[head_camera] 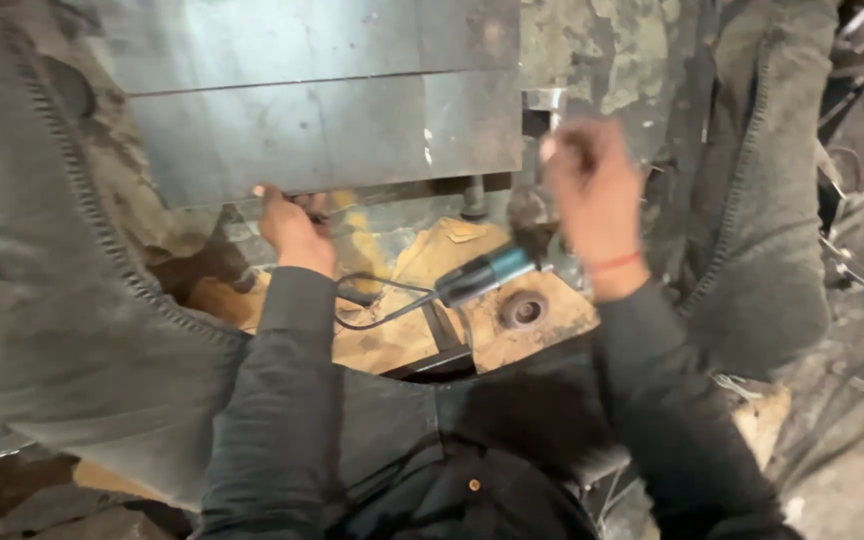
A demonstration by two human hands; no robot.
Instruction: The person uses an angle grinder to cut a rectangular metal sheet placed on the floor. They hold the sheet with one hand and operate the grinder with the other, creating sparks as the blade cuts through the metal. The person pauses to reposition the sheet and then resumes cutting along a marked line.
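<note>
Gripping the lower edge of the grey steel plate (312,110): my left hand (292,228), fingers curled under it. Right hand (592,200): raised, blurred, grasp indeterminate. Below: teal-handled tool (482,275) with cable on the yellowed base (542,335). Risk, as I judge: plate slipping one-handed, pinching fingers or striking the tool.

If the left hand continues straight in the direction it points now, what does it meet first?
The left hand points upward and its fingers already sit at the lower edge of the flat grey metal plate, so the plate comes first, though depth is unclear.
</note>
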